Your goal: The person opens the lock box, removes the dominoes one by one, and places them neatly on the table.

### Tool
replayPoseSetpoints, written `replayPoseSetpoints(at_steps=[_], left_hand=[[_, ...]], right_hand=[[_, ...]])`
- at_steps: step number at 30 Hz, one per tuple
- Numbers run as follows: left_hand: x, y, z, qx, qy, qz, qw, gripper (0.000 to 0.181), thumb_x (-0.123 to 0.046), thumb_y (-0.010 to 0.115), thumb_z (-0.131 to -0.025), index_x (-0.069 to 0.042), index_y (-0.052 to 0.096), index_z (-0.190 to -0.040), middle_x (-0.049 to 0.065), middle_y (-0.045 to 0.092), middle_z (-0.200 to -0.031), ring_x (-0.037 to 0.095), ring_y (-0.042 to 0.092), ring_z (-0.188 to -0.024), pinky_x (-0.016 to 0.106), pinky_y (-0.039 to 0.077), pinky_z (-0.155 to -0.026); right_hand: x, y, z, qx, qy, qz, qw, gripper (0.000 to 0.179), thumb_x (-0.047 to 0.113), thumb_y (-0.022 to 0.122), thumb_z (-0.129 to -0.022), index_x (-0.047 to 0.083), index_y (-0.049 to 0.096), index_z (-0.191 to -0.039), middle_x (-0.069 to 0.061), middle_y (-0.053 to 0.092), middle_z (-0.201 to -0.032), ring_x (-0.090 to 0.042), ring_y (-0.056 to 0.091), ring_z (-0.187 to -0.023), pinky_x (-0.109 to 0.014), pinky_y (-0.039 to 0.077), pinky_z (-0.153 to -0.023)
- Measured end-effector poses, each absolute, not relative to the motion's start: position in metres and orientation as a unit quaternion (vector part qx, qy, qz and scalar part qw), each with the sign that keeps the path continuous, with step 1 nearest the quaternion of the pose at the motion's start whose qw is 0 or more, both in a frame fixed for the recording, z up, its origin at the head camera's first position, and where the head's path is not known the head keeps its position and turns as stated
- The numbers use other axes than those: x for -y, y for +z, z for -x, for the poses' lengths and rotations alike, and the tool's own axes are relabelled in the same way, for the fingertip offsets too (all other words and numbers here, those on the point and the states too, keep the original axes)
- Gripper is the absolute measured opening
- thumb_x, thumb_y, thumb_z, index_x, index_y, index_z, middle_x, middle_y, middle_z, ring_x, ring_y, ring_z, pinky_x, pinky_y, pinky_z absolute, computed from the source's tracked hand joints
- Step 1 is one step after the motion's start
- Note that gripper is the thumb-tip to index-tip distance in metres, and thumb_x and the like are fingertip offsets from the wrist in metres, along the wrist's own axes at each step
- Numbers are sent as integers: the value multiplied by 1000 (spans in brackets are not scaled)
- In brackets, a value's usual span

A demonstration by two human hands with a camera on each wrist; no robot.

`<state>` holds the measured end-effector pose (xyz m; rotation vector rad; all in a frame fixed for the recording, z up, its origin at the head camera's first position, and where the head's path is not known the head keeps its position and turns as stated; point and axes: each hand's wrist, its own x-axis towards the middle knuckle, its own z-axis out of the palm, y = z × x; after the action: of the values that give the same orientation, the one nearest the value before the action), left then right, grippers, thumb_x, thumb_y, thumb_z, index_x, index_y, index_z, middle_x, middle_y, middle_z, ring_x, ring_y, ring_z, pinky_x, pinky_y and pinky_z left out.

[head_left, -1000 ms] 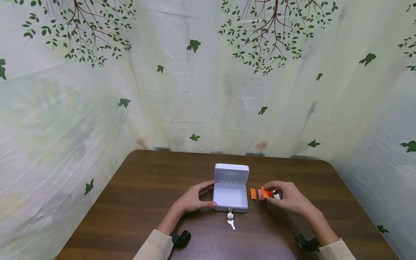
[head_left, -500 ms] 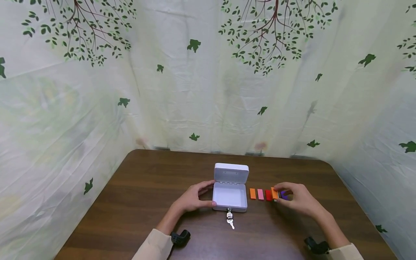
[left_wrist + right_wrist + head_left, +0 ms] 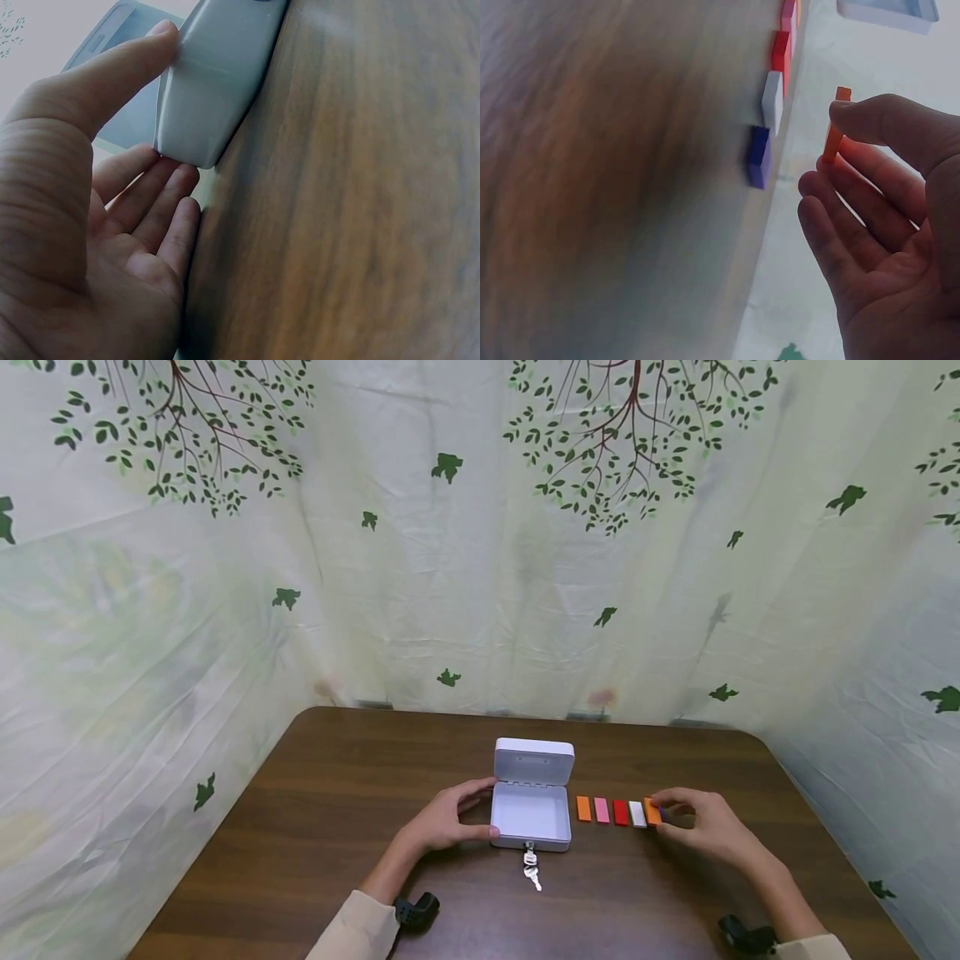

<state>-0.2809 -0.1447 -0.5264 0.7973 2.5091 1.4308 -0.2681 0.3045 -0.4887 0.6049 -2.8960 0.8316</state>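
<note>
A white lidded box (image 3: pixel 531 816) stands open on the table, its lid tilted back. My left hand (image 3: pixel 444 817) holds its left side, the thumb at the front corner and fingertips farther back. In the left wrist view the thumb and fingers touch the box wall (image 3: pixel 214 82). My right hand (image 3: pixel 708 828) pinches a small flat orange block (image 3: pixel 832 141) between thumb and fingertips, raised above the table. Below it a purple block (image 3: pixel 759 157) stands at the end of a row, mostly hidden in the head view. A white block (image 3: pixel 637 814) and a red block (image 3: pixel 620 812) are beside it.
A pink block (image 3: pixel 602 810) and another orange block (image 3: pixel 583 808) complete the row toward the box. Keys (image 3: pixel 532 870) hang from the lock at the box's front. The brown wooden table (image 3: pixel 375 752) meets a leaf-patterned curtain (image 3: pixel 480 568) behind.
My right hand has moved right along the row, carrying the orange block from above the pink and red blocks to near the purple one. My left hand and the box have stayed put.
</note>
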Motion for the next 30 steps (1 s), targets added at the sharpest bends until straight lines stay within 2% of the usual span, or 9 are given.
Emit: replayPoseSetpoints(at_steps=[3, 10, 21, 30], left_hand=[[145, -526, 280, -829, 483, -272, 69, 82, -37, 82, -78, -15, 43, -146, 3, 47, -149, 18, 45, -137, 38, 38, -115], [140, -494, 262, -805, 513, -288, 78, 78, -16, 80, -81, 4, 40, -144, 24, 43, -147, 38, 42, -137, 56, 34, -113], [141, -506, 268, -810, 507, -285, 74, 79, -16, 80, -80, 3, 39, -145, 24, 41, -149, 37, 40, -138, 54, 33, -115], [144, -525, 279, -817, 500, -280, 64, 79, -27, 82, -79, -10, 43, -146, 10, 47, -148, 27, 45, -136, 46, 38, -114]], right_hand=[[-309, -492, 268, 942, 276, -188, 30, 33, 23, 80, -80, 22, 70, -111, 3, 70, -111, -17, 67, -93, -34, 59, -81], [-318, -497, 266, 945, 274, -178, 19, 33, 24, 78, -82, 22, 68, -113, 3, 69, -113, -19, 67, -97, -32, 59, -82], [-325, -498, 266, 946, 281, -160, 11, 32, 23, 77, -83, 18, 69, -113, -5, 69, -115, -25, 67, -101, -42, 59, -84], [-334, -501, 267, 952, 271, -141, 10, 32, 18, 77, -83, 16, 69, -114, -9, 68, -118, -31, 65, -107, -49, 57, -87]])
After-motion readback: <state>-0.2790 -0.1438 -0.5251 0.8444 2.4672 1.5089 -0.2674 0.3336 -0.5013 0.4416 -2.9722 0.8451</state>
